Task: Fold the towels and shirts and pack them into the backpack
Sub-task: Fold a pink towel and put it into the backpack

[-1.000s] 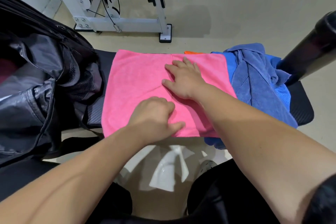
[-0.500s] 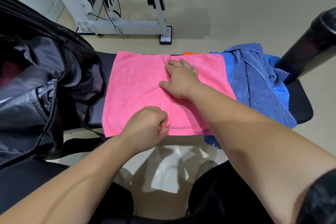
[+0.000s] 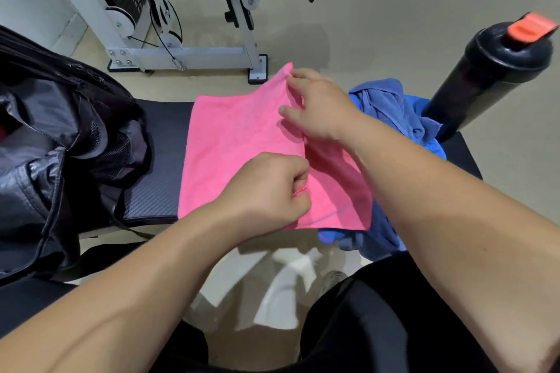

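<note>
**Pink towel on bench, pinched by both hands along its middle fold**

The backpack [image 3: 45,145] lies unzipped at the left end of the bench [image 3: 157,166], mouth gaping. The towel [image 3: 236,142] covers the bench's middle, and its right part overlaps the blue clothes [image 3: 391,112] heaped on the bench's right end. A black bottle [image 3: 485,76] with an orange cap rises at the bench's far right, its base hidden behind the clothes. The left hand [image 3: 266,191], at the bench's near edge, has its fingers curled and pinches the towel's near hem at the fold line, with cloth lying flat to both sides of the grip. The right hand [image 3: 321,106], at the bench's far edge, pinches the towel's far hem and holds it raised off the bench. The cloth slopes down from this grip toward the left hand.
</note>
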Motion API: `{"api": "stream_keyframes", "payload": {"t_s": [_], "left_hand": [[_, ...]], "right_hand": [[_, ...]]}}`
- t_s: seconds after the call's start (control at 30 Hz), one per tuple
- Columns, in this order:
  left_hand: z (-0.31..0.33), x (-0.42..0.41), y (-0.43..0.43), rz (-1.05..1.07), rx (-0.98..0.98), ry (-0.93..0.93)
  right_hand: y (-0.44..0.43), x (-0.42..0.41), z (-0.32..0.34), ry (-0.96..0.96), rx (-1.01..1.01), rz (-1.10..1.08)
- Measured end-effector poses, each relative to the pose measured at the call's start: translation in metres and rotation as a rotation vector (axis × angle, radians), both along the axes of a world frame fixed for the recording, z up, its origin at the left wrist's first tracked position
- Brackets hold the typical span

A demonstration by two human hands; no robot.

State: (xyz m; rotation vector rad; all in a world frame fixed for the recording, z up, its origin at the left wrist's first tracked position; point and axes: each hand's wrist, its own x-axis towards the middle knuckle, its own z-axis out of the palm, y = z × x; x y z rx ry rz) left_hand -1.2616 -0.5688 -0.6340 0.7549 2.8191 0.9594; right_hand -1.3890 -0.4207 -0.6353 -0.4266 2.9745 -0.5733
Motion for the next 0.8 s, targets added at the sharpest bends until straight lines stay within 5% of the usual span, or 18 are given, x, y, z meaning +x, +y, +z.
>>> {"api": "stream_keyframes", "payload": {"t_s": [0.4, 0.8], "left_hand": [[-0.07, -0.004, 0.063, -0.087, -0.176, -0.121], [-0.016, -0.004, 0.069, -0.034, 0.191, -0.23]], "right_hand": [[0.06, 0.02, -0.054, -0.141, 0.333, -0.032], [0.072, 0.012, -0.005, 0.155, 0.21, -0.102]]}}
